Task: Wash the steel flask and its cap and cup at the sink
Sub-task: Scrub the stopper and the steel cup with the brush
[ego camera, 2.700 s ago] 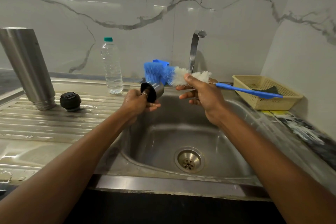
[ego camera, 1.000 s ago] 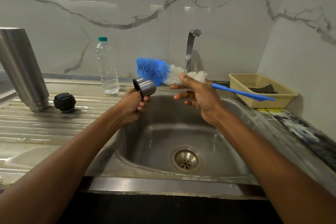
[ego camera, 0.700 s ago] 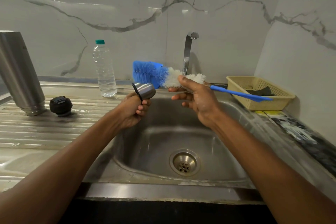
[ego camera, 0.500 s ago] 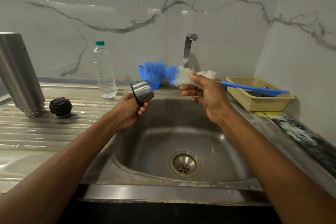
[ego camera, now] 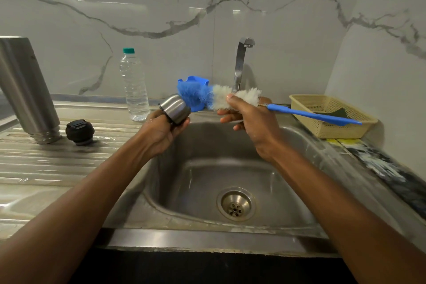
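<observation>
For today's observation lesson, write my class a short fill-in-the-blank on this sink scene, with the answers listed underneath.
1. The left hand grips a cup made of ____.
2. The brush in the right hand has a handle coloured ____.
3. The flask stands on the drainboard with its mouth facing ____.
4. The black cap lies just ____ of the flask.
Answers: steel; blue; down; right.

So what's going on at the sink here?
A person is cleaning flask parts over the sink. The left hand holds the steel cup; the right hand grips a bottle brush by its bristles, blue tip at the cup's side. The flask stands mouth down on the drainboard beside its black cap.
</observation>
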`<act>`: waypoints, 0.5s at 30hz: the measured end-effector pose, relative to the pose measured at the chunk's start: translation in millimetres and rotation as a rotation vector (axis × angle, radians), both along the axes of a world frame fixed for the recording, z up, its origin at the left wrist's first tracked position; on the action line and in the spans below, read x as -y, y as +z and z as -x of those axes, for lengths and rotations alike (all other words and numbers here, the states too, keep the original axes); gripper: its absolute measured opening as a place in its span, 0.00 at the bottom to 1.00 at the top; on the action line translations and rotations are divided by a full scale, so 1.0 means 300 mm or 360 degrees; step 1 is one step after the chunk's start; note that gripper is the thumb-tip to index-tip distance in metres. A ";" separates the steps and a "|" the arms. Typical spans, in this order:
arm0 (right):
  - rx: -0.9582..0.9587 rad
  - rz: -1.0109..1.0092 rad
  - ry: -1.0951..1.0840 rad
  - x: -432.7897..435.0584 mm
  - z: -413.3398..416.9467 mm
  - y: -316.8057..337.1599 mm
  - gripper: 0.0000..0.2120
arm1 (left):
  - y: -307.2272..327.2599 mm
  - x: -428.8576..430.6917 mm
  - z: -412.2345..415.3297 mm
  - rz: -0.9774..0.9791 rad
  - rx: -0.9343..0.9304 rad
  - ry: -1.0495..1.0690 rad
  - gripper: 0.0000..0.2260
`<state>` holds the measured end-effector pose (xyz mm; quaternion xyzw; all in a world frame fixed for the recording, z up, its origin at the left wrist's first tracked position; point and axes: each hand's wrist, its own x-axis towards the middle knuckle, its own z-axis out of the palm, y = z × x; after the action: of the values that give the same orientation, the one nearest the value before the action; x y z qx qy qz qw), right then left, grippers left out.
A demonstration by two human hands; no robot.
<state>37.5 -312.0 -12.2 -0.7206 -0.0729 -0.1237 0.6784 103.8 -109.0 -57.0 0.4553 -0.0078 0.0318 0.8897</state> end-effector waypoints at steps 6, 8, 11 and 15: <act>0.0198 0.0214 -0.0006 -0.022 0.012 -0.019 0.06 | 0.009 -0.008 0.014 0.0090 0.0012 0.0064 0.06; 0.0281 0.0265 -0.0002 -0.023 0.014 -0.021 0.05 | 0.009 -0.009 0.011 0.0077 0.0002 0.0117 0.06; 0.0397 0.0310 0.0030 -0.032 0.017 -0.011 0.05 | 0.010 -0.021 0.006 0.0035 -0.0011 0.0158 0.09; 0.0423 0.0494 -0.0023 -0.038 0.014 -0.032 0.06 | -0.001 -0.012 0.009 -0.0053 -0.0014 0.0162 0.11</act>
<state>33.3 -300.5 -21.8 -0.7942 -0.1747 -0.2099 0.5428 101.0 -105.3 -57.3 0.4701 0.0189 0.0748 0.8792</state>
